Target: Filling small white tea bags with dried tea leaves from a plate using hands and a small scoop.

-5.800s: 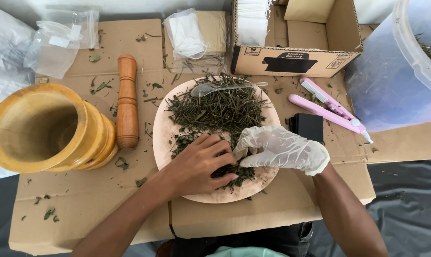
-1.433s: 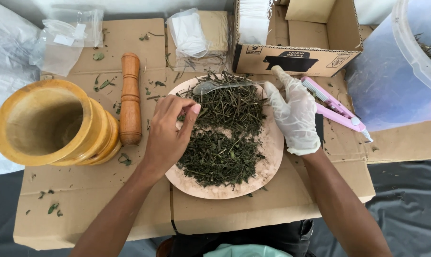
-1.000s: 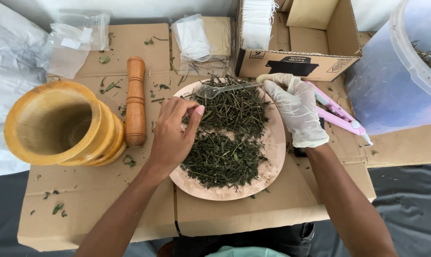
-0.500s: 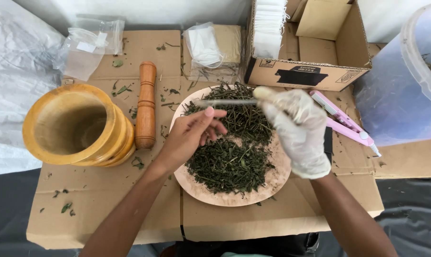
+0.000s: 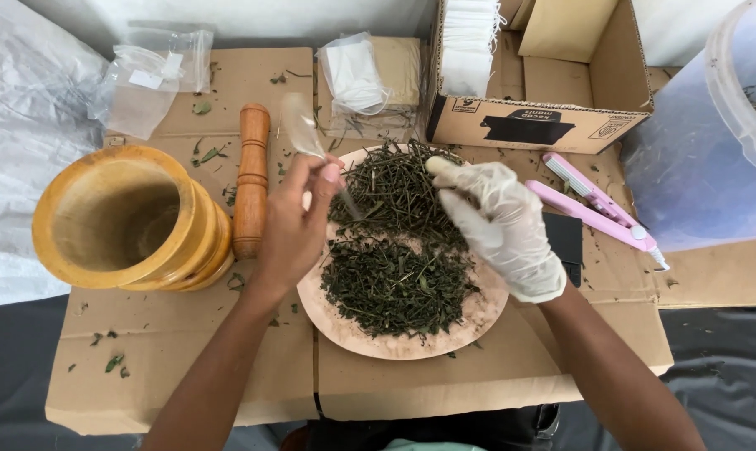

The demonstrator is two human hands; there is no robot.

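Left hand: the bare left hand (image 5: 293, 219) pinches a clear plastic spoon (image 5: 304, 142) between thumb and fingers; the bowl of the spoon points up and away over the cardboard, blurred, while the handle slants down over the plate's left edge.

Right hand: the gloved right hand (image 5: 499, 225) hovers over the right side of the plate, fingers loosely curled with the forefinger pointing toward the stems; it holds nothing that can be made out.

Plate: a round pinkish plate (image 5: 481, 315) sits on flattened cardboard (image 5: 186, 359). It carries a heap of bare dried stems (image 5: 390, 184) on the far half and a heap of dark crumbled leaves (image 5: 394, 288) on the near half.

To the left: a yellow wooden mortar (image 5: 123, 221), lying tilted, touches a wooden pestle (image 5: 250, 179) laid flat just beside the plate.

To the right: a pink handheld sealer (image 5: 591, 200) and a small black box (image 5: 564, 238) near the plate.

Behind: an open cardboard box (image 5: 536, 117) holding white paper bags (image 5: 465, 42), clear plastic pouches (image 5: 148, 75), and a translucent tub (image 5: 712, 134).
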